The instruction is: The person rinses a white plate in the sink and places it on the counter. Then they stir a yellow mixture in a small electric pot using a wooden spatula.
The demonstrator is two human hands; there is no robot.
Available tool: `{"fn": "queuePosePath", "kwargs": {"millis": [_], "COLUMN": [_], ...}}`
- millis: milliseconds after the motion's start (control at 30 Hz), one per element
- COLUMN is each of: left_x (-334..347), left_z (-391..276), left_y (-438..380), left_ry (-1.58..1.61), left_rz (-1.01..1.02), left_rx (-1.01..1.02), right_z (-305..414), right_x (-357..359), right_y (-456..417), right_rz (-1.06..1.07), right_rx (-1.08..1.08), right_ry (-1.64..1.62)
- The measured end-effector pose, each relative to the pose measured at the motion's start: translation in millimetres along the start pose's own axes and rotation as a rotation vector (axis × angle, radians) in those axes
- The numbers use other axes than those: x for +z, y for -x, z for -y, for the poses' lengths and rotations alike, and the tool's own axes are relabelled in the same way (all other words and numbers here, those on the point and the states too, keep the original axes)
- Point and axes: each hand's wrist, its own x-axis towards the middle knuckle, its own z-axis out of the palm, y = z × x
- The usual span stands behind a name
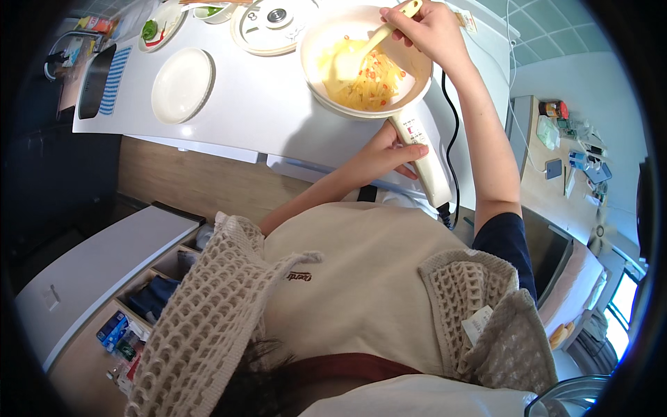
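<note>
A cream electric pan [417, 78] stands on the white counter, with shredded yellow food and red chilli rings [378, 78] inside. My left hand [393, 151] is closed around the pan's long handle [430, 172], thumb on top beside its control panel. Above the far right rim, my right hand [427, 26] grips a pale yellow spatula [383, 34]. The spatula's broad head rests in the food at the pan's left half. Left of the pan lie a round lid with a knob [276, 16] and a white plate [182, 86] that holds nothing.
A plate with a green pepper and red chillies [151, 31] and a small bowl with green pieces [213, 13] are at the back left. A sink [97, 83] and a blue striped cloth [115, 78] lie far left. A black cord [456, 135] runs right of the handle.
</note>
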Motion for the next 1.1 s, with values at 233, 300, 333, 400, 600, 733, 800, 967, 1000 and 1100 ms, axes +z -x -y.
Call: {"fn": "queuePosePath", "kwargs": {"millis": [233,300,333,400,600,733,800,967,1000,1100], "left_x": [-1,-1,-2,-1,0,0,-1,0,1,0], "left_z": [2,2,1,-1,2,3,4,2,2,5], "left_y": [-1,0,0,1,1,0,0,1,1,1], "left_ry": [0.011,0.015,0.009,-0.006,-0.009,-0.005,-0.002,-0.023,-0.024,-0.023], "left_rz": [-0.012,-0.009,-0.011,-0.013,-0.027,-0.009,-0.01,-0.014,-0.017,-0.022], "left_rx": [-0.02,-0.02,-0.022,-0.024,0.011,0.019,0.019,0.037,0.046,0.044], "right_z": [12,12,14,15,-9,-7,-6,9,11,31], "right_x": [-2,-6,-10,-17,-32,-43,-42,-56,-55,-55], "right_y": [8,9,9,11,8,7,6,9,10,17], "right_rz": [-0.007,0.002,-0.079,-0.107,-0.108,-0.128,-0.138,-0.192,-0.192,-0.227], "right_rx": [0.006,0.022,-0.084,-0.081,0.0,0.041,-0.005,-0.112,-0.115,-0.099], "right_ry": [0.044,0.077,0.128,0.053,0.123,0.157,0.175,0.414,0.404,0.369]}}
